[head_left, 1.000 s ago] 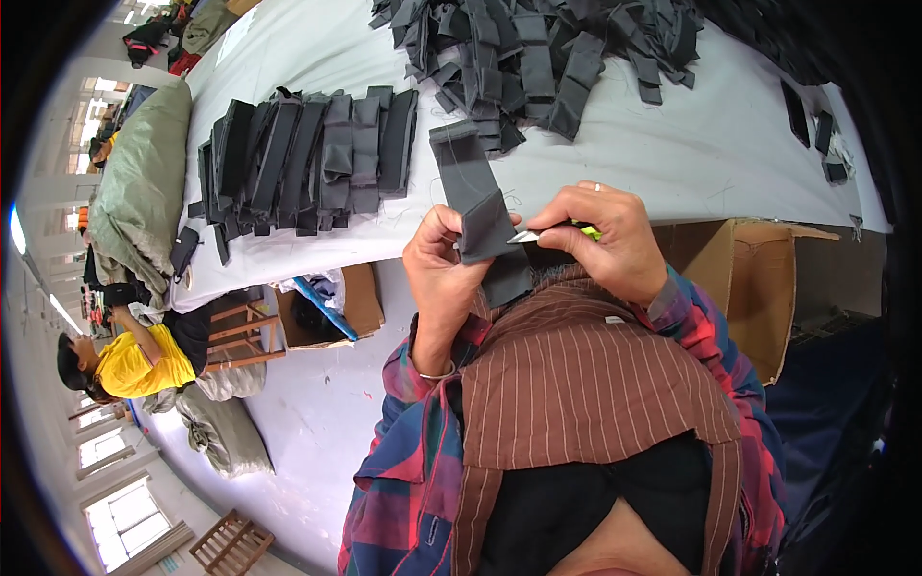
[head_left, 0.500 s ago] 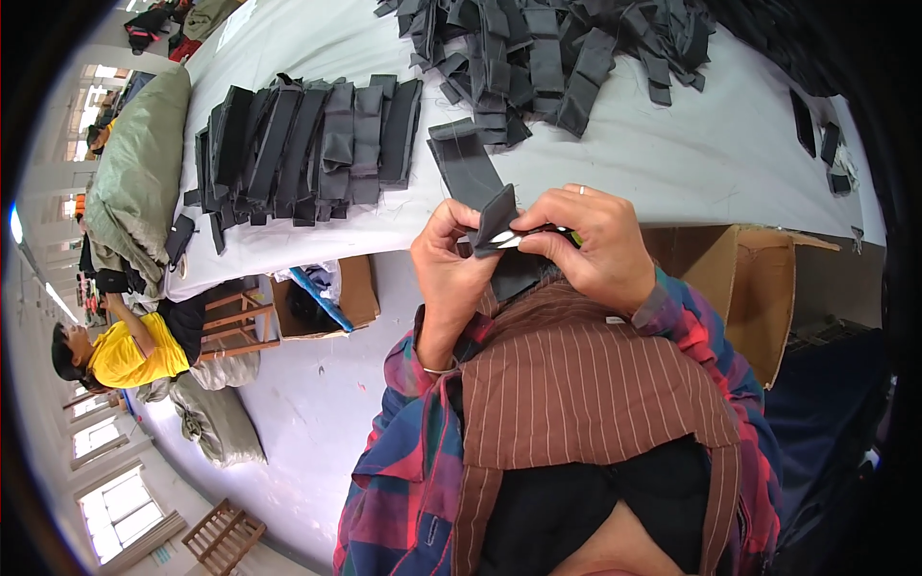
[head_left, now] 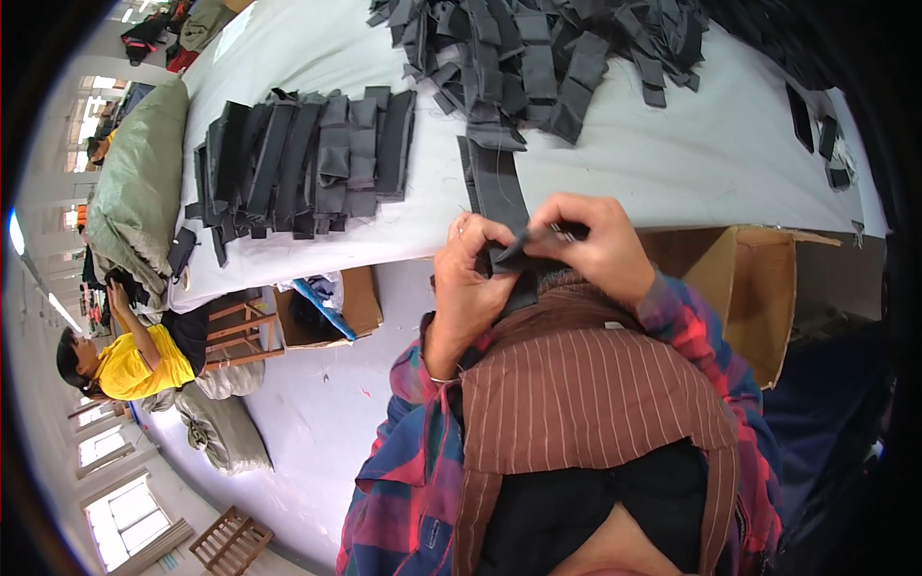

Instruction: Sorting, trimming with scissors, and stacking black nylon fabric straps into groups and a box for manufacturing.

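My left hand [head_left: 467, 278] is closed on a dark grey fabric strip [head_left: 500, 188], pinching a folded part of it above my lap. The strip's far end lies over the near edge of the white-covered table, touching the heap of strips. My right hand [head_left: 607, 248] is closed close beside it, at the fold. Small thread snips [head_left: 573, 230] sit in its fingers, mostly hidden and blurred. Left of my hands, a row of grey strips [head_left: 309, 154] lies side by side on the table. Beyond them is a loose heap of similar strips [head_left: 538, 62].
Below the table's edge stand an open cardboard box [head_left: 361, 300] at the left and another cardboard box [head_left: 759, 298] at the right. A large green sack [head_left: 144, 173] leans at the table's left end. A person in a yellow shirt [head_left: 149, 365] works there.
Both hands have shifted slightly right and nearer to me, drawing the strip along. The snips' shiny blades, visible before at the fold, no longer show. The yellow-shirted person's arm has moved.
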`<state>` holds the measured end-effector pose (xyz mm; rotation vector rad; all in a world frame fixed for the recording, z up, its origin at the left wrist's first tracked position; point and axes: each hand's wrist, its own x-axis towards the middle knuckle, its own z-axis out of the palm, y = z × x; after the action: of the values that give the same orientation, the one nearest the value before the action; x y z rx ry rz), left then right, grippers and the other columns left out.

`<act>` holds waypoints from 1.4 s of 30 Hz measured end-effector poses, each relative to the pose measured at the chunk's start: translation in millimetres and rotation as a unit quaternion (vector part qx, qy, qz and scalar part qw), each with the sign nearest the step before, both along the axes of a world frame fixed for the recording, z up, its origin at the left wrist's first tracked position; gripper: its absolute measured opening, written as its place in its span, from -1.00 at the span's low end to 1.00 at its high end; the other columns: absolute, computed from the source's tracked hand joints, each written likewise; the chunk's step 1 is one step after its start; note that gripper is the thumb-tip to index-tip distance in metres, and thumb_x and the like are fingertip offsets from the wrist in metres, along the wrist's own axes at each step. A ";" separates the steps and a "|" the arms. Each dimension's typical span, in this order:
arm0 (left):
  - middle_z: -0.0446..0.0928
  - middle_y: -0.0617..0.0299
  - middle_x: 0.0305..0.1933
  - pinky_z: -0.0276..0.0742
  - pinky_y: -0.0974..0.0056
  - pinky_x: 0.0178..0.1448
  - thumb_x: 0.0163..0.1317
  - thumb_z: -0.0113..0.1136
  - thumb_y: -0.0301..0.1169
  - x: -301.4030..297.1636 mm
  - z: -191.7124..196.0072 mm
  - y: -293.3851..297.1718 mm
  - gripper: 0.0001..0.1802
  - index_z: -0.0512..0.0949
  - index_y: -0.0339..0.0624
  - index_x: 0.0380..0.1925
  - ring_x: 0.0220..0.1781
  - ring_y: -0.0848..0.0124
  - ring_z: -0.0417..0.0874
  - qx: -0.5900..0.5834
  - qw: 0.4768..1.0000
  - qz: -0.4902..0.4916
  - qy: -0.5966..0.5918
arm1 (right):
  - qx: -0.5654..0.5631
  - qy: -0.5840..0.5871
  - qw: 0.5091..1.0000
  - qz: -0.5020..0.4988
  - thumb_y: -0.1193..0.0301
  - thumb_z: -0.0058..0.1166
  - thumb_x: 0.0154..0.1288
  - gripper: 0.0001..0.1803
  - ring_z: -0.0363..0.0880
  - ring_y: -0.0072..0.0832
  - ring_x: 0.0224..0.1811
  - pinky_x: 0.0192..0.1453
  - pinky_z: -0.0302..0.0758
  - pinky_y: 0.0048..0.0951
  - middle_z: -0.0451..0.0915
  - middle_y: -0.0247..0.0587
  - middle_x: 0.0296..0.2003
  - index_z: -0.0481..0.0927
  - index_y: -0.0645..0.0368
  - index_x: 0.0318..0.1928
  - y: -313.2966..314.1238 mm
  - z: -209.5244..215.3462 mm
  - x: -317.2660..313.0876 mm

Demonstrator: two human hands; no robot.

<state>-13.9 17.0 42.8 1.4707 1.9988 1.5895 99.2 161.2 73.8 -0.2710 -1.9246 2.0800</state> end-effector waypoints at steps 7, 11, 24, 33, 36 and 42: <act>0.50 0.13 -0.17 0.42 0.55 -0.24 0.12 0.03 -0.71 -0.1 -1.4 -1.2 -0.59 0.20 -0.16 -0.06 -0.22 0.56 0.52 0.046 0.899 0.052 -0.432 | 0.250 0.065 0.963 -0.080 0.77 -0.01 -0.27 -0.65 0.48 -0.36 -0.52 -0.43 0.38 -0.43 0.56 -0.27 -0.56 0.62 0.20 -0.39 -19.3 -7.4 6.9; 0.46 0.07 -0.07 0.42 0.47 -0.08 0.14 -0.01 -0.66 5.5 -5.4 -6.2 -0.47 0.13 -0.15 0.12 -0.09 0.47 0.51 0.062 0.880 -0.010 -0.472 | 0.276 0.030 0.958 -0.079 0.74 0.06 -0.22 -0.69 0.56 -0.34 -0.46 -0.39 0.50 -0.46 0.59 -0.24 -0.49 0.61 0.15 -0.39 -20.2 -13.3 8.2; 0.41 -0.06 0.10 0.37 0.28 0.19 0.08 0.12 -0.71 15.1 6.6 -0.7 -0.14 -0.09 -0.16 0.34 0.13 0.33 0.46 0.078 0.897 -0.023 -0.434 | 0.225 -0.051 0.966 -0.115 0.36 0.21 0.03 -0.80 0.49 -0.38 -0.36 -0.22 0.41 -0.42 0.56 -0.29 -0.40 0.58 0.11 -0.29 6.0 -8.4 14.4; 0.49 -0.02 0.01 0.40 0.30 0.16 0.09 0.11 -0.72 17.9 13.1 -0.7 -0.05 -0.21 -0.14 0.38 0.04 0.37 0.52 0.044 0.881 -0.041 -0.470 | 0.364 -0.030 0.918 -0.152 0.44 0.22 0.00 -0.84 0.47 -0.36 -0.41 -0.27 0.39 -0.43 0.57 -0.28 -0.45 0.59 0.14 -0.34 8.4 -10.6 8.2; 0.52 0.00 -0.03 0.40 0.32 0.14 0.13 0.10 -0.69 16.5 13.0 -2.6 -0.08 -0.23 -0.17 0.38 0.01 0.39 0.54 0.028 0.892 -0.039 -0.449 | 0.398 -0.008 0.903 -0.163 0.40 0.24 -0.01 -0.85 0.47 -0.35 -0.44 -0.31 0.39 -0.40 0.57 -0.33 -0.47 0.59 0.09 -0.37 9.6 -11.0 8.0; 0.56 0.02 -0.08 0.41 0.40 0.07 0.17 0.05 -0.66 12.0 3.3 -6.6 -0.13 -0.25 -0.25 0.37 -0.02 0.46 0.53 0.025 0.933 -0.015 -0.360 | 0.320 0.011 0.927 -0.196 0.41 0.25 -0.03 -0.85 0.49 -0.32 -0.43 -0.35 0.41 -0.38 0.55 -0.33 -0.43 0.59 0.09 -0.39 7.0 -10.2 6.6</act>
<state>-1.9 10.4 46.1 0.7395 1.5020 1.8177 105.8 168.2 63.6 -0.4302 -2.1896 1.1289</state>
